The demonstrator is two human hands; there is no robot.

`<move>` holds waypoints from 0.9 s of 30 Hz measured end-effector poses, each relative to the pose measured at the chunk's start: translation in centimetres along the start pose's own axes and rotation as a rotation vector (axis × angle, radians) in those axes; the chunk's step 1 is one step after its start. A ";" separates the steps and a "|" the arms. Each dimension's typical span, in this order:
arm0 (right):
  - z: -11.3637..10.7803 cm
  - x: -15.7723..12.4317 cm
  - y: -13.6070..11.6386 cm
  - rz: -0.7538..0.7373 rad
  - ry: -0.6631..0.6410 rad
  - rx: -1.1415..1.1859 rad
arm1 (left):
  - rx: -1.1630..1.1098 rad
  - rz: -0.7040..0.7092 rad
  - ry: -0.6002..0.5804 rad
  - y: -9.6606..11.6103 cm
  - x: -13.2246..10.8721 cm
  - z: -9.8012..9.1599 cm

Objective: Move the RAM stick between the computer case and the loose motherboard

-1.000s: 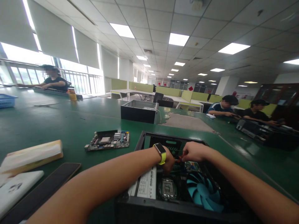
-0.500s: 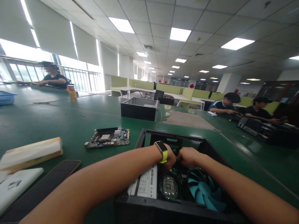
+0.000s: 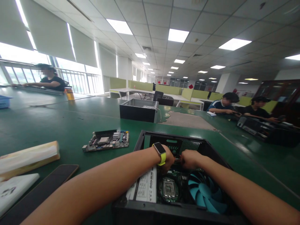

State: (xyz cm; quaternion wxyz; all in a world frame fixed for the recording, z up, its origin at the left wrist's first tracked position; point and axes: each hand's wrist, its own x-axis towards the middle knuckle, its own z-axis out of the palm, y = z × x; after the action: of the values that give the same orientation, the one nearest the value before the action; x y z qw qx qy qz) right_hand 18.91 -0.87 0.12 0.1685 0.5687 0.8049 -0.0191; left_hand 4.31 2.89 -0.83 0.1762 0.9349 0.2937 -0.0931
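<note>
Left hand [image 3: 168, 159] and right hand [image 3: 191, 158] inside open computer case [image 3: 178, 212], near each other; thin wires [image 3: 177, 159] between them, blurred; fingertips mostly hidden, cannot tell whether either grip is clamped on wires; case on green table [image 3: 98, 114], directly in front of person; teal fan [image 3: 206, 191] below right hand; metal socket [image 3: 168, 188] beside white-labelled power supply [image 3: 147, 187]; loose motherboard [image 3: 106, 140] on table, left of case.
</note>
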 end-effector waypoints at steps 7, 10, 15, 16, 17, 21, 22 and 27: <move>-0.3 0.0 -0.1 -0.037 0.044 -0.043 | 0.019 -0.021 -0.089 0.0 -0.2 -0.1; -0.3 0.0 0.0 -0.023 0.041 -0.046 | 0.017 -0.011 -0.055 0.0 -0.4 -0.1; -0.2 0.1 0.0 -0.011 0.049 -0.045 | 0.107 -0.028 -0.212 1.0 -1.2 -1.0; -0.2 0.1 0.0 -0.012 0.047 -0.044 | 0.143 -0.033 -0.252 1.3 -1.4 -1.3; -0.1 0.1 -0.1 -0.014 0.043 -0.047 | 0.177 -0.037 -0.280 1.6 -1.6 -1.5; 0.0 0.2 -0.4 -0.031 0.044 -0.085 | 0.247 -0.051 -0.310 2.6 -2.3 -2.3; 0.1 0.3 -0.4 -0.034 0.048 -0.092 | 0.255 -0.053 -0.314 2.6 -2.4 -2.4; 0.2 0.4 -0.3 -0.031 0.049 -0.101 | 0.194 -0.058 -0.298 1.9 -2.1 -2.0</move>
State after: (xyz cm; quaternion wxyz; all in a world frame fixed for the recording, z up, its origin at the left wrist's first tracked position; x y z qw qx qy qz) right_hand 18.52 -0.65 -0.25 0.1770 0.5474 0.8173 0.0327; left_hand 3.86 1.14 2.13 0.1239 0.9145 0.2807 -0.2637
